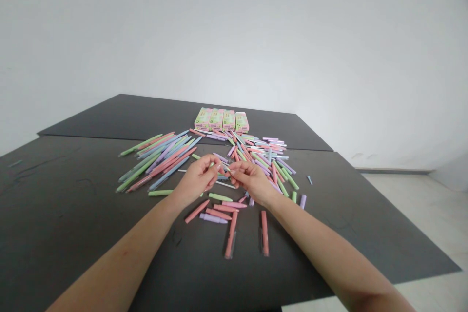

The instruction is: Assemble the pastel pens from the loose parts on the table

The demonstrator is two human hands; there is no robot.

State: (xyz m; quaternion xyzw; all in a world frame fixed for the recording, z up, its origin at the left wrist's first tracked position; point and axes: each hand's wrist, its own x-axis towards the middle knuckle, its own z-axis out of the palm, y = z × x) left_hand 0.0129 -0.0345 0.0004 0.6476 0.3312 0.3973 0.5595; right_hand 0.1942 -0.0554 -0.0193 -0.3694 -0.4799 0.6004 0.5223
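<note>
My left hand (197, 177) and my right hand (254, 183) meet over the middle of the table, fingertips pinched close together. A small pale piece shows between them, too small and partly hidden to name. Below the hands lie short pink, green and purple pen parts, among them a light green tapered piece (220, 197) and a purple one (213, 218). Two longer pink pen barrels, a left one (231, 234) and a right one (264, 231), lie nearer to me, each with a clear clip or cap. Thin white sticks, like refills, lie partly behind my fingers.
A bundle of coloured pens (157, 163) lies at the left. Loose barrels, such as a green one (282, 186), and silvery sticks are heaped at the right. Several green-and-pink boxes (215, 119) stand behind on the black table (80, 224). A white wall (234, 34) rises beyond.
</note>
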